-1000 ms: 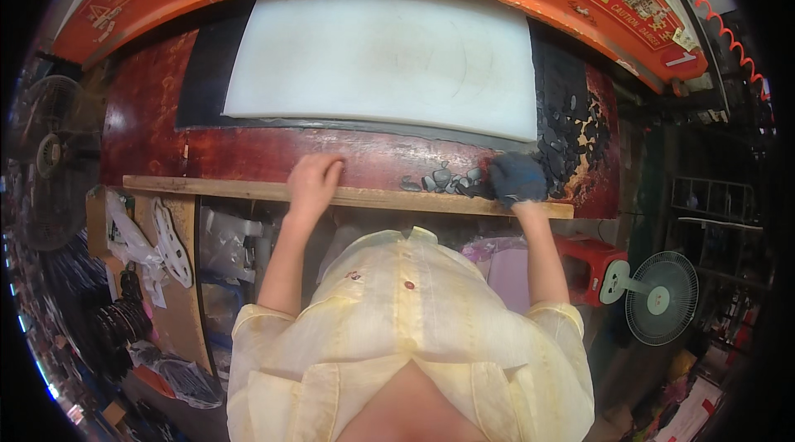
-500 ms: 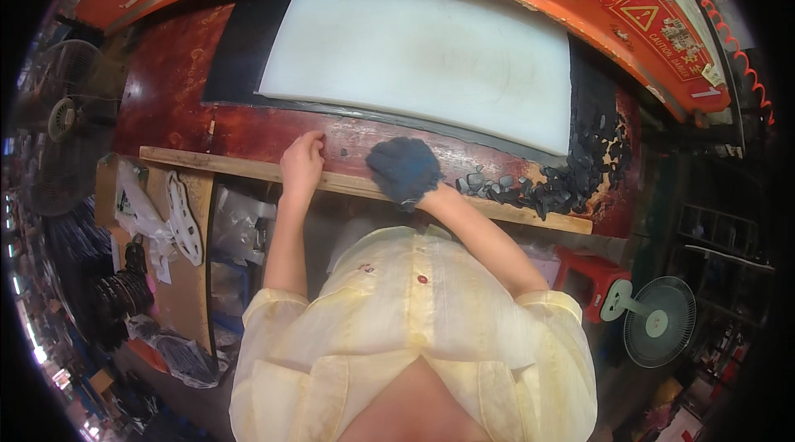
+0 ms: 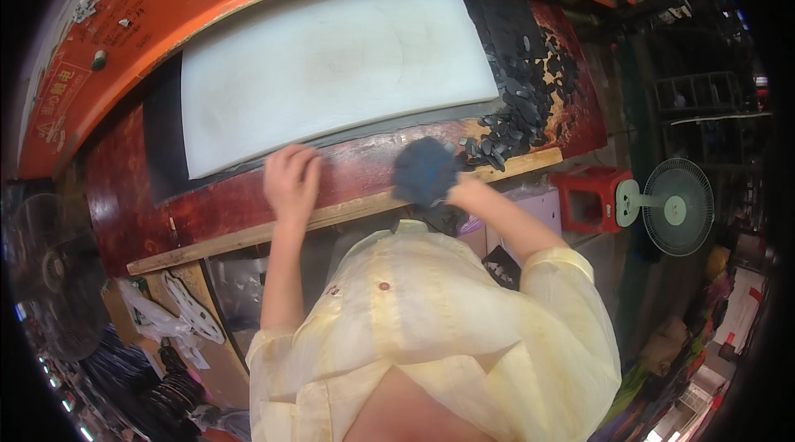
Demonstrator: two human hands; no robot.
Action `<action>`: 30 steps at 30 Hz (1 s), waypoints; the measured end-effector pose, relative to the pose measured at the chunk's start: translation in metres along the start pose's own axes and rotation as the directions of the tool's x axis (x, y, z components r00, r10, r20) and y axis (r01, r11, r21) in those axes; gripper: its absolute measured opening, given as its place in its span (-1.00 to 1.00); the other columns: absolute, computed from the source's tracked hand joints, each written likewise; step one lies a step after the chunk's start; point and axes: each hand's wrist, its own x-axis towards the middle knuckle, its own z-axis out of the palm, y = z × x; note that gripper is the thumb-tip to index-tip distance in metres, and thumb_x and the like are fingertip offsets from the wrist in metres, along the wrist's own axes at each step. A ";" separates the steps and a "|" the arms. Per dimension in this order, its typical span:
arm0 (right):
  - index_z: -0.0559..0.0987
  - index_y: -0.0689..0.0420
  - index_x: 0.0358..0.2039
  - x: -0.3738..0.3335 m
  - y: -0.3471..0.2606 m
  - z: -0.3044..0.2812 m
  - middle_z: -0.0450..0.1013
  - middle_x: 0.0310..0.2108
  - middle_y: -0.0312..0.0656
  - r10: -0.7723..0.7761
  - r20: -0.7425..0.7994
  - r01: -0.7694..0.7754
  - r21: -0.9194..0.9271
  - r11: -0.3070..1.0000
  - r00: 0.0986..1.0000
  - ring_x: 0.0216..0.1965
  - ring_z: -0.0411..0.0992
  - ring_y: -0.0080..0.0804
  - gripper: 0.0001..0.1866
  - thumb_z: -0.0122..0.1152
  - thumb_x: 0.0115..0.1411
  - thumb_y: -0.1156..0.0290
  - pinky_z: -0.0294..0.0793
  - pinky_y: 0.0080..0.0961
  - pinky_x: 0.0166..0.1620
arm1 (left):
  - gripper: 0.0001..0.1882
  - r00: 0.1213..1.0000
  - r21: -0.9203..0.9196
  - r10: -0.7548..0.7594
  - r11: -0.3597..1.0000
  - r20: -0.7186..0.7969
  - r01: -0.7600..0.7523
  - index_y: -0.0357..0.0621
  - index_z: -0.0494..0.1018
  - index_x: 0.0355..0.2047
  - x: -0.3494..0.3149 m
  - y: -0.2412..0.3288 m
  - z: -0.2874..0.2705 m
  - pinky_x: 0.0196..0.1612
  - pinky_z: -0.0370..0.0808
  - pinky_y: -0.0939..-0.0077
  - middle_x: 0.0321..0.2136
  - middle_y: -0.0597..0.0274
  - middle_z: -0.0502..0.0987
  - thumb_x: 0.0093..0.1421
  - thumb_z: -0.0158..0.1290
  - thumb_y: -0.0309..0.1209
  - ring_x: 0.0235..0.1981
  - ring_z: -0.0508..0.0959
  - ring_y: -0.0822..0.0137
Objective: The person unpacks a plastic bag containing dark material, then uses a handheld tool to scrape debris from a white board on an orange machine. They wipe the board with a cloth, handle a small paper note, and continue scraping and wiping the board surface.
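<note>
Black bits [image 3: 513, 131] lie heaped at the right end of the red bench [image 3: 224, 206], beside the white board [image 3: 331, 69]. A wood strip [image 3: 356, 210] runs along the front edge, maybe to stop things sliding off. The white board lies flat on a black sheet [image 3: 166, 119], perhaps so it does not rub the red bench.

The left grip [image 3: 291, 181] is bare and sits near the front edge of the white board, maybe for balance. It is loosely open, with fingers bent a little, and nothing shows in it. The right grip [image 3: 425, 173] is in what looks like a dark blue glove [image 3: 431, 162], perhaps to keep clean. It is just left of the nearest black bits. It looks round and bunched. Its fingers do not show, so I cannot tell if it is open, closed or holding 1 thing or more.
</note>
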 end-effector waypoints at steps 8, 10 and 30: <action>0.56 -0.10 -0.64 -0.111 0.075 -0.036 0.40 -0.53 -0.31 0.076 -0.272 -0.174 -0.357 0.918 0.959 -0.38 0.40 -0.28 -0.88 0.19 -0.11 0.19 0.39 -0.28 -0.34 | -0.45 0.890 0.111 0.400 0.896 0.220 -0.430 0.05 0.48 -0.08 0.060 0.075 0.104 0.03 0.30 0.19 0.00 0.19 0.44 -0.16 0.31 -0.27 0.05 0.39 0.10; 0.56 -0.07 -0.61 -0.120 0.082 -0.036 0.40 -0.52 -0.31 0.117 -0.365 -0.261 -0.376 0.889 0.924 -0.38 0.39 -0.29 -0.88 0.21 -0.12 0.20 0.40 -0.30 -0.32 | -0.46 0.874 0.129 0.433 0.875 0.220 -0.466 0.06 0.48 -0.07 0.066 0.072 0.114 0.03 0.31 0.21 0.01 0.21 0.44 -0.14 0.30 -0.26 0.06 0.39 0.12; 0.54 -0.01 -0.49 -0.122 0.095 -0.026 0.45 -0.42 -0.30 0.263 -0.319 -0.372 -0.355 0.858 0.911 -0.29 0.42 -0.30 -0.90 0.16 -0.08 0.31 0.41 -0.30 -0.28 | -0.30 0.852 0.255 0.400 0.832 0.339 -0.492 -0.05 0.36 0.09 0.066 0.063 0.116 0.12 0.23 0.13 0.15 0.12 0.32 -0.07 0.26 -0.11 0.18 0.28 0.04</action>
